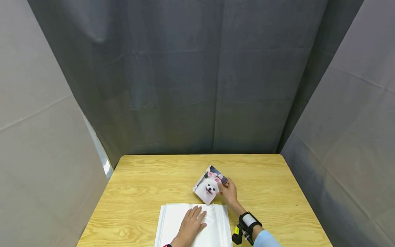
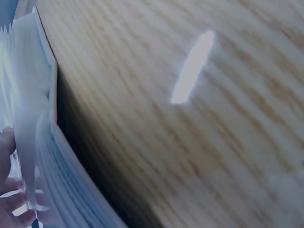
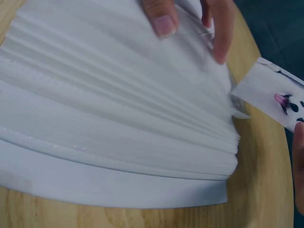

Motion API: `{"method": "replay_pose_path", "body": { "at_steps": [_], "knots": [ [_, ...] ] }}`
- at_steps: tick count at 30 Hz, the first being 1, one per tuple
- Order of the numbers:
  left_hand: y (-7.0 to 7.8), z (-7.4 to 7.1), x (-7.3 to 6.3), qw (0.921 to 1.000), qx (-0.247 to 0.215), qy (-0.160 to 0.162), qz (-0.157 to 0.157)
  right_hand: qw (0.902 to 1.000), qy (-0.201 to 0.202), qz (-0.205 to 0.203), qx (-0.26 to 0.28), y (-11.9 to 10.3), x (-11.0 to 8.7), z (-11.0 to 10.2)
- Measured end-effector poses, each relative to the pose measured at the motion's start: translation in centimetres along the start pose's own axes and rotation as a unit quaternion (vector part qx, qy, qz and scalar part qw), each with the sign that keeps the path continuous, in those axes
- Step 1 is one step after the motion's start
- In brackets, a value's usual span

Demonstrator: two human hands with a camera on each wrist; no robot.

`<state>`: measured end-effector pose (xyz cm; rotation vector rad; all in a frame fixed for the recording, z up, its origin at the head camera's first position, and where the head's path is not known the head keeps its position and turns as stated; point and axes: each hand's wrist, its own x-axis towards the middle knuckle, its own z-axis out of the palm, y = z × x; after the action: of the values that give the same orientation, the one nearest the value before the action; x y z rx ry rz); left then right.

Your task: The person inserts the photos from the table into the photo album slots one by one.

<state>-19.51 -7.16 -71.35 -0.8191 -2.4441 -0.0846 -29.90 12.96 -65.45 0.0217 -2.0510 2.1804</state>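
A photo album (image 1: 216, 226) with white pages and clear sleeves lies spread at the table's front edge. My left hand (image 1: 190, 224) rests on its pages, fingers extended toward the far edge. Beyond that edge, my right hand (image 1: 229, 192) pinches a photo (image 1: 207, 188) of a white fluffy dog with pink flowers by its right side. The photo is tilted, its lowest corner right at the album's top edge. In the right wrist view, the thumb and fingers of my left hand press a loose, shiny sleeve (image 3: 199, 61). The left wrist view catches only some fingers (image 2: 7, 152) beside the pages.
The wooden table (image 1: 139, 181) extends around the album on both sides and behind it. A dark grey curtain (image 1: 185, 85) hangs behind, with pale cloth panels (image 1: 40, 154) at left and right. A camera strap (image 1: 248, 221) circles the right wrist.
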Motion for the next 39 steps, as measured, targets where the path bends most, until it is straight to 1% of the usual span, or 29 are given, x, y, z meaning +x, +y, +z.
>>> {"method": "replay_pose_path", "body": {
  "at_steps": [2,5,7,10,14,19,23,25,29,34,39],
  "knots": [
    [0.0,0.0,-0.1,1.0000,0.000,0.000,0.002,0.9997,-0.010,0.012,-0.019,0.4,-0.3,-0.1],
    [0.0,0.1,-0.1,1.0000,0.002,0.005,0.004,0.9990,-0.022,0.011,-0.038,0.7,-0.6,-0.3],
    [0.0,0.2,-0.1,0.9999,0.002,0.010,0.004,0.9984,-0.031,0.000,-0.047,0.9,-0.6,-0.5],
    [0.0,0.1,-0.1,0.9998,-0.005,0.017,0.004,0.9968,-0.029,-0.010,-0.074,0.9,-0.3,-0.7],
    [0.1,0.0,-0.2,0.9998,-0.017,0.009,0.001,0.9930,-0.032,-0.011,-0.113,0.8,0.0,-1.0],
    [0.2,-0.2,-0.3,0.9997,-0.024,-0.004,-0.002,0.9881,-0.062,-0.020,-0.140,1.1,0.4,-0.9],
    [0.1,-0.4,-0.3,0.9993,-0.034,-0.005,-0.014,0.9808,-0.099,-0.050,-0.160,1.5,0.5,-0.4],
    [0.0,-0.3,-0.3,0.9989,-0.042,-0.005,-0.020,0.9751,-0.111,-0.071,-0.178,1.7,0.6,-0.2],
    [-0.1,-0.3,-0.4,0.9979,-0.059,-0.005,-0.027,0.9665,-0.113,-0.098,-0.209,1.7,0.9,-0.1],
    [-0.1,-0.6,-0.5,0.9978,-0.062,-0.001,-0.025,0.9527,-0.112,-0.131,-0.251,1.7,1.5,-0.3],
    [0.0,-0.8,-0.7,0.9977,-0.063,-0.002,-0.027,0.9521,-0.139,-0.124,-0.243,1.6,1.5,-0.3]
  ]
}}
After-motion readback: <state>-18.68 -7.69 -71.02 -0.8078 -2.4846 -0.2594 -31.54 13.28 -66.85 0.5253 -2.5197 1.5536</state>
